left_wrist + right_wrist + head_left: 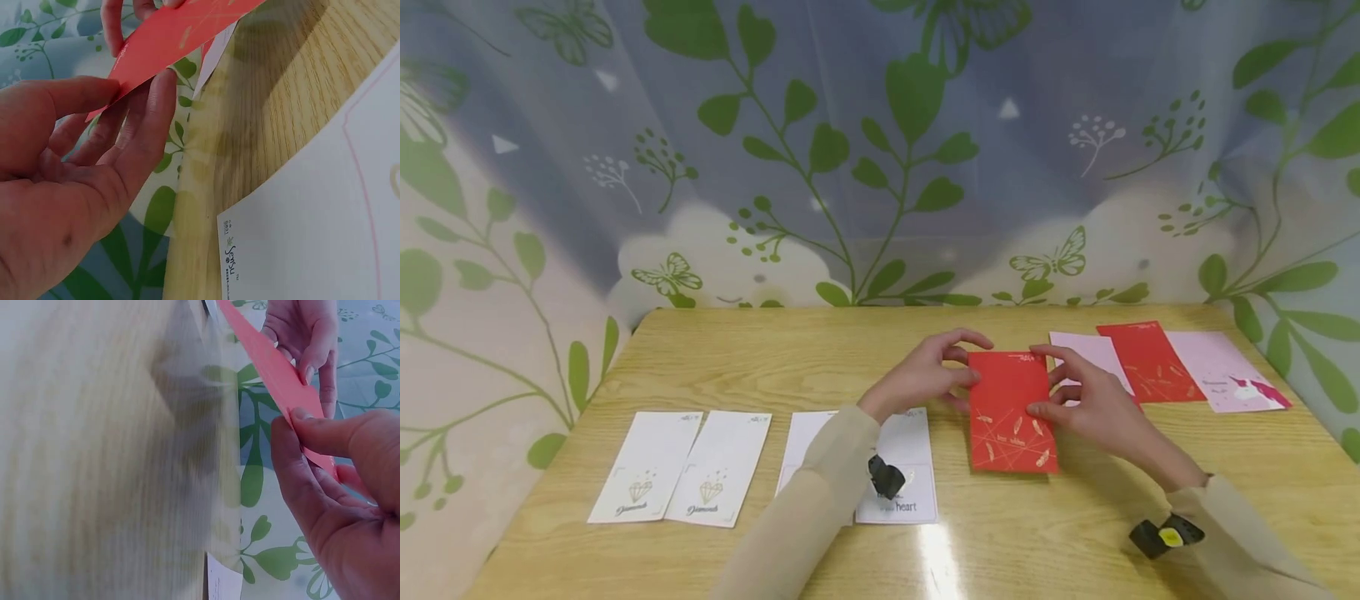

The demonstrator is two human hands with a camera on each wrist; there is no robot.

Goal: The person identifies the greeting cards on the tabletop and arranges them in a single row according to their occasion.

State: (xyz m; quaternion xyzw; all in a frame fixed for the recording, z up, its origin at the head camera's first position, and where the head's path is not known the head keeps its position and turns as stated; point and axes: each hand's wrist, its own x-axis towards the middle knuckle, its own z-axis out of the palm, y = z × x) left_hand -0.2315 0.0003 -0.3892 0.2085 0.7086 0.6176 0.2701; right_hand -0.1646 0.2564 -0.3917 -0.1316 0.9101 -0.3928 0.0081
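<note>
Both hands hold a red card (1011, 417) printed with gold feathers and lines, raised off the wooden table. My left hand (925, 375) pinches its left edge, thumb on the front and fingers behind, as the left wrist view shows. On the opposite edge, my right hand (1097, 400) pinches the card with its thumb in front. In the right wrist view the card (275, 369) is seen nearly edge-on between the two hands. Below the left forearm lie two white cards, one with the word "heart" (898, 500); the sleeve partly covers both.
Two white cards with gold diamonds (636, 467) lie side by side at the left of the table (760, 358). At the back right another red card (1150, 367) lies between a pale pink card (1086, 354) and a pink unicorn card (1221, 375). A leaf-patterned curtain (880, 208) hangs behind.
</note>
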